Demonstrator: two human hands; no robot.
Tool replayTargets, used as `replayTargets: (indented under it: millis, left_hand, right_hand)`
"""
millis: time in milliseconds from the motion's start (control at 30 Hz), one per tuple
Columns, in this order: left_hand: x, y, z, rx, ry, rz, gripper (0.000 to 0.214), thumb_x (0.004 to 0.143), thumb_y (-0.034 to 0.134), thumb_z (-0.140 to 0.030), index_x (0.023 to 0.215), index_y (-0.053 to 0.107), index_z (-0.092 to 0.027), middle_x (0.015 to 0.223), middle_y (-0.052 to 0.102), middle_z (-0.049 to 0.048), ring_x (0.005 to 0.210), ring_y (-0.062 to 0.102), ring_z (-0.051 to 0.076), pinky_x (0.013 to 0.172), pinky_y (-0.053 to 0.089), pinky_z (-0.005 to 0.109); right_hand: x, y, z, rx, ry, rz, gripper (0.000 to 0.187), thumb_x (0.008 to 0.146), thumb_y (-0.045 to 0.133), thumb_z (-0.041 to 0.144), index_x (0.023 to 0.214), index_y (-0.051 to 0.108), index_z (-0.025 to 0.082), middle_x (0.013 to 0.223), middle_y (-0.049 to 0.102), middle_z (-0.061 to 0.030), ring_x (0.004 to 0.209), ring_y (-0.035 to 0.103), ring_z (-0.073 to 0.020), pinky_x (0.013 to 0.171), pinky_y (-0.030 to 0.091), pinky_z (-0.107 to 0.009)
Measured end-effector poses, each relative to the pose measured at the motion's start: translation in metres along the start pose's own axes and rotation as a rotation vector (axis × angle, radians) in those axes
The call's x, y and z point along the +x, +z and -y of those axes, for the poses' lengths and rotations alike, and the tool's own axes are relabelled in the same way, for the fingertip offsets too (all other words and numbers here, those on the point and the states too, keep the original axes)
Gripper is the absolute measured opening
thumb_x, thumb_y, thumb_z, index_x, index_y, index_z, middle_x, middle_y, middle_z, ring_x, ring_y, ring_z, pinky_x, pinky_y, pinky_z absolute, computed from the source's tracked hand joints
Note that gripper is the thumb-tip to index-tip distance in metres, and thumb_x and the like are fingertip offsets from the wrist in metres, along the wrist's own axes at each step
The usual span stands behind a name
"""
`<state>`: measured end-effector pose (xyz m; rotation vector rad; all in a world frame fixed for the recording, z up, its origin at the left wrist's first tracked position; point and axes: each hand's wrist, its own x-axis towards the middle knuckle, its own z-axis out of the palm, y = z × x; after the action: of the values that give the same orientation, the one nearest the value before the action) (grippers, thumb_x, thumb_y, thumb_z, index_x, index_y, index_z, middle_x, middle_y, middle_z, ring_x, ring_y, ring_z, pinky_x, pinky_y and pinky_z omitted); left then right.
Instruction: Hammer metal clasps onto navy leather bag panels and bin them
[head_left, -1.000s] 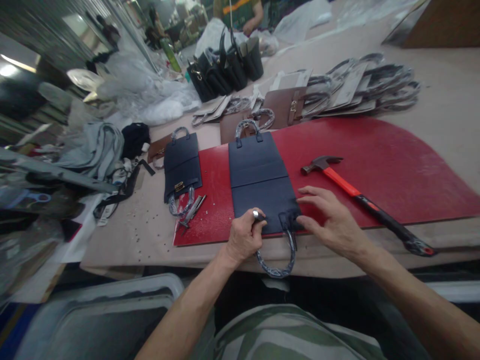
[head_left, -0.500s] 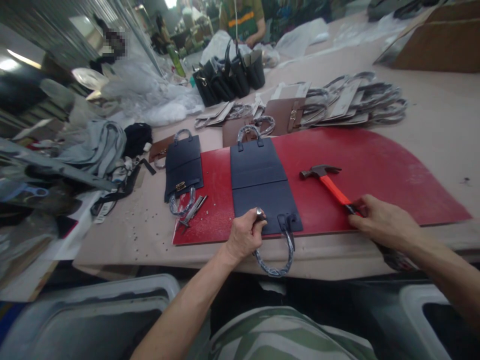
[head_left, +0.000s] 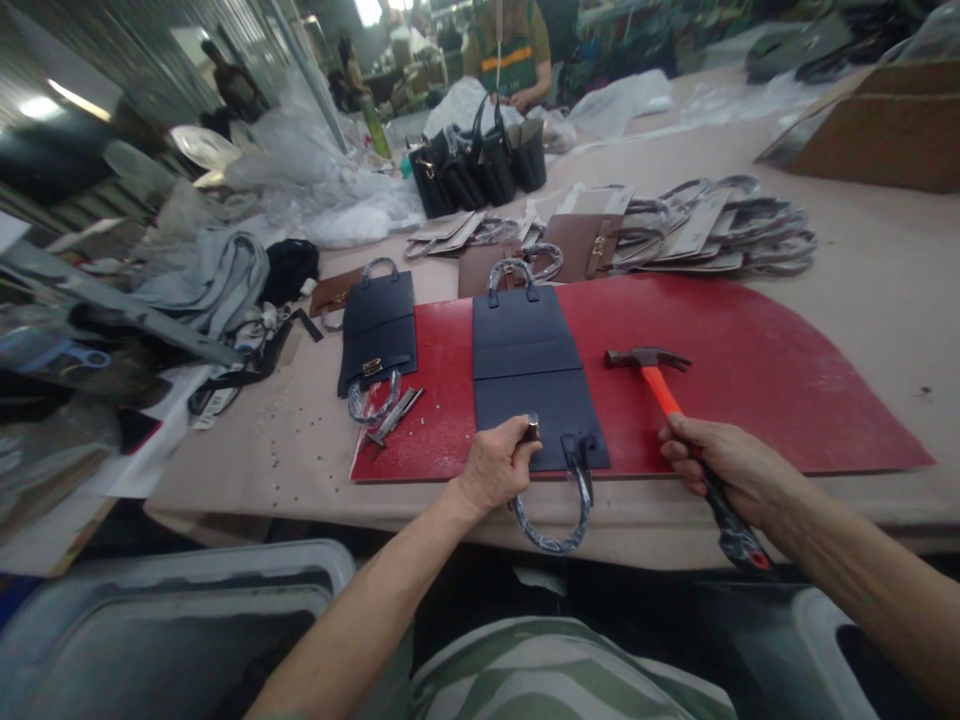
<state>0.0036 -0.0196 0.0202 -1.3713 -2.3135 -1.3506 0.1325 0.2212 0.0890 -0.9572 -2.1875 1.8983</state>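
A flat navy bag panel (head_left: 531,375) lies open on a red mat (head_left: 735,370), its wrapped handle (head_left: 556,525) hanging over the table's near edge. My left hand (head_left: 495,465) is closed round a small metal punch (head_left: 532,427), held upright on the panel's near left corner. My right hand (head_left: 724,465) grips the black part of a hammer's handle. The hammer (head_left: 660,385), with an orange shaft and dark claw head, points up and to the left over the mat, to the right of the panel.
A second navy panel (head_left: 377,330) and metal pliers (head_left: 395,413) lie left of the mat. Brown and grey bag panels (head_left: 675,225) are stacked behind, with finished black bags (head_left: 480,165) further back. A person works at the far end. Grey bins (head_left: 180,620) sit below the table.
My right hand left the panel's handle tab, moved right to the hammer, and closed on its handle, drawing it closer to the panel. My left hand stayed on the punch.
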Motion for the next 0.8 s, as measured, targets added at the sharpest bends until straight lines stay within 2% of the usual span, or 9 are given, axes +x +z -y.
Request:
replayTargets:
  millis: [67, 133, 233, 333, 433, 533, 700, 800]
  left_hand:
    - [0.0, 0.0, 0.001, -0.001, 0.001, 0.007, 0.009, 0.091, 0.055, -0.014, 0.098, 0.058, -0.02, 0.087, 0.07, 0.0052, 0.079, 0.071, 0.019, 0.072, 0.058, 0.028]
    - [0.0, -0.001, 0.002, -0.006, 0.006, 0.011, 0.009, 0.091, 0.055, -0.014, 0.098, 0.058, -0.019, 0.086, 0.07, 0.005, 0.078, 0.071, 0.019, 0.072, 0.058, 0.028]
    - [0.0, -0.001, 0.002, -0.01, 0.005, 0.021, 0.01, 0.091, 0.055, -0.014, 0.099, 0.058, -0.019, 0.087, 0.07, 0.005, 0.078, 0.071, 0.018, 0.072, 0.058, 0.027]
    - [-0.002, 0.0, 0.003, 0.014, 0.046, 0.028, 0.012, 0.091, 0.055, -0.014, 0.101, 0.058, -0.019, 0.089, 0.07, 0.0055, 0.08, 0.071, 0.019, 0.072, 0.058, 0.027]
    - [-0.004, 0.002, 0.004, 0.033, 0.089, 0.009, 0.011, 0.092, 0.053, -0.015, 0.102, 0.057, -0.019, 0.088, 0.069, 0.0057, 0.078, 0.071, 0.019, 0.071, 0.058, 0.028]
    - [-0.005, 0.004, 0.006, 0.039, 0.097, -0.011, 0.011, 0.093, 0.053, -0.015, 0.102, 0.057, -0.019, 0.087, 0.068, 0.0053, 0.078, 0.07, 0.019, 0.071, 0.057, 0.028]
    - [-0.007, 0.005, 0.007, 0.043, 0.075, -0.004, 0.011, 0.092, 0.054, -0.015, 0.102, 0.057, -0.019, 0.088, 0.068, 0.0058, 0.079, 0.07, 0.02, 0.072, 0.057, 0.028]
    - [-0.008, 0.006, 0.008, 0.031, 0.065, -0.002, 0.013, 0.092, 0.054, -0.014, 0.103, 0.058, -0.019, 0.088, 0.069, 0.0058, 0.078, 0.071, 0.02, 0.071, 0.057, 0.027]
  right_hand:
    - [-0.008, 0.001, 0.008, -0.008, 0.065, -0.017, 0.034, 0.087, 0.053, 0.052, 0.075, 0.051, 0.021, 0.058, 0.045, 0.0029, 0.039, 0.036, -0.0095, 0.036, 0.029, -0.023]
    - [-0.018, 0.0, 0.022, -0.123, -0.001, -0.069, 0.037, 0.09, 0.05, 0.056, 0.075, 0.049, 0.022, 0.059, 0.047, 0.0029, 0.04, 0.038, -0.0096, 0.039, 0.029, -0.023]
    - [-0.036, -0.005, 0.044, -0.475, -0.341, -0.148, 0.039, 0.095, 0.046, 0.056, 0.073, 0.047, 0.024, 0.054, 0.047, 0.0029, 0.041, 0.042, -0.0118, 0.043, 0.031, -0.026]
    - [-0.052, -0.007, 0.054, -0.744, -0.712, -0.194, 0.038, 0.1, 0.043, 0.053, 0.074, 0.045, 0.025, 0.049, 0.042, 0.0056, 0.037, 0.04, -0.0126, 0.042, 0.027, -0.028]
    - [-0.063, -0.005, 0.051, -0.903, -0.939, -0.153, 0.037, 0.105, 0.037, 0.047, 0.077, 0.045, 0.026, 0.052, 0.043, 0.006, 0.036, 0.042, -0.0128, 0.04, 0.026, -0.029]
    - [-0.07, -0.004, 0.047, -1.017, -1.052, -0.13, 0.034, 0.108, 0.035, 0.042, 0.079, 0.045, 0.026, 0.056, 0.045, 0.0056, 0.037, 0.045, -0.013, 0.041, 0.028, -0.03]
    - [-0.08, 0.0, 0.047, -1.01, -1.163, -0.197, 0.034, 0.109, 0.034, 0.038, 0.078, 0.043, 0.024, 0.056, 0.039, 0.007, 0.037, 0.04, -0.0108, 0.042, 0.029, -0.028]
    - [-0.08, 0.0, 0.045, -1.067, -1.204, -0.202, 0.034, 0.108, 0.033, 0.036, 0.078, 0.043, 0.024, 0.055, 0.041, 0.0063, 0.036, 0.04, -0.0112, 0.042, 0.027, -0.03]
